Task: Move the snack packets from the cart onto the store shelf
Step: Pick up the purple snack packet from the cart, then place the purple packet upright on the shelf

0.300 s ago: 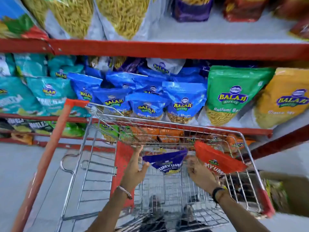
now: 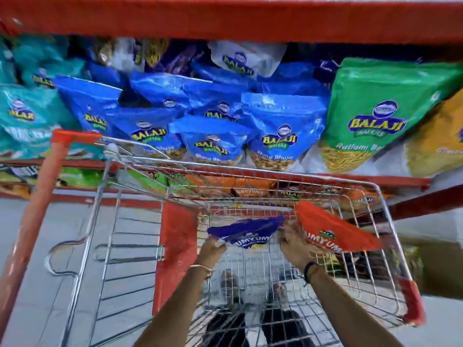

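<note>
A wire shopping cart (image 2: 375, 196) with red corner guards stands against the red-edged store shelf (image 2: 375, 180). Inside the cart's basket, my left hand (image 2: 211, 249) grips the left corner of a dark blue Yumyum snack packet (image 2: 246, 232). My right hand (image 2: 294, 246) holds a red Yumyum snack packet (image 2: 335, 232) by its lower left edge, lifted near the cart's right side. Both packets hang above the cart's wire floor. The two hands are a packet's width apart.
The shelf above the cart is packed with blue Balaji bags (image 2: 280, 131), a green bag (image 2: 375, 116), teal bags (image 2: 22, 113) and a yellow bag (image 2: 438, 141). A lower shelf behind the cart holds orange and green packets (image 2: 225, 184). The cart handle (image 2: 42, 196) rises at left.
My left hand was open beside the blue packet and now grips its corner. The view has moved closer to the shelf and tilted down.
</note>
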